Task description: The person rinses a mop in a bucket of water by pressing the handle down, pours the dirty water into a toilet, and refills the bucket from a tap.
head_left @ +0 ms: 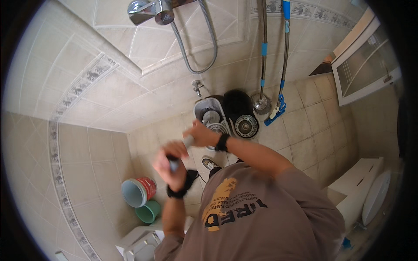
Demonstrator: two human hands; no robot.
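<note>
My left hand (171, 163), blurred, closes around a grey cylindrical handle (188, 142) at the picture's centre left. Farther along the same handle, my right hand (203, 133) grips it too. The handle's far parts are blurred or hidden, so what it belongs to cannot be told. Both wrists wear black bands. Just beyond my right hand, a grey spin-mop bucket (209, 106) stands on the tiled floor, and beside it is a black spin-mop bucket (240, 104) with a metal wringer basket (246, 126).
Two mops, one with a round head (261, 102) and one with a blue flat frame (276, 112), lean on the wall. A tap (197, 87) and shower hose (214, 58) are ahead. A red-and-white bucket (134, 193) and green bucket (147, 212) stand left; a toilet (351, 192) is right.
</note>
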